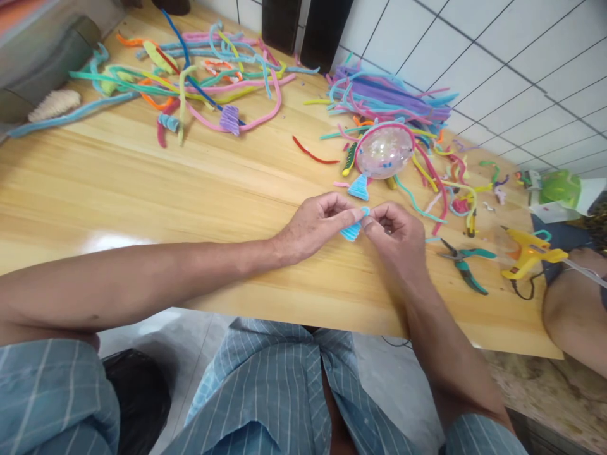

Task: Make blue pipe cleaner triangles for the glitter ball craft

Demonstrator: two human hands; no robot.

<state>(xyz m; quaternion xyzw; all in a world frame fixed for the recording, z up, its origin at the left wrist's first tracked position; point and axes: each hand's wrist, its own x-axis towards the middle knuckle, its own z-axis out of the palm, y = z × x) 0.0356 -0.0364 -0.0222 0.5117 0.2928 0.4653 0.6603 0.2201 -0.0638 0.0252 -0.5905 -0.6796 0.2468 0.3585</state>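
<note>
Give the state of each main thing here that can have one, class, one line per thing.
Left hand: pinching
Right hand: pinching
Blue ridged piece: held in both hands
Clear disc: pink-rimmed, unheld
Pliers: open, lying down
Glue gun: lying down; on or off unclear
Red stem: loose, slightly bent
Lilac stem: coiled
Purple stems: bunched together

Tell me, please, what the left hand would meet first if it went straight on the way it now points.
Past the light-blue ribbed piece it pinches, the left hand would probably meet the right hand first, though any gap in depth is hard to judge.
</note>
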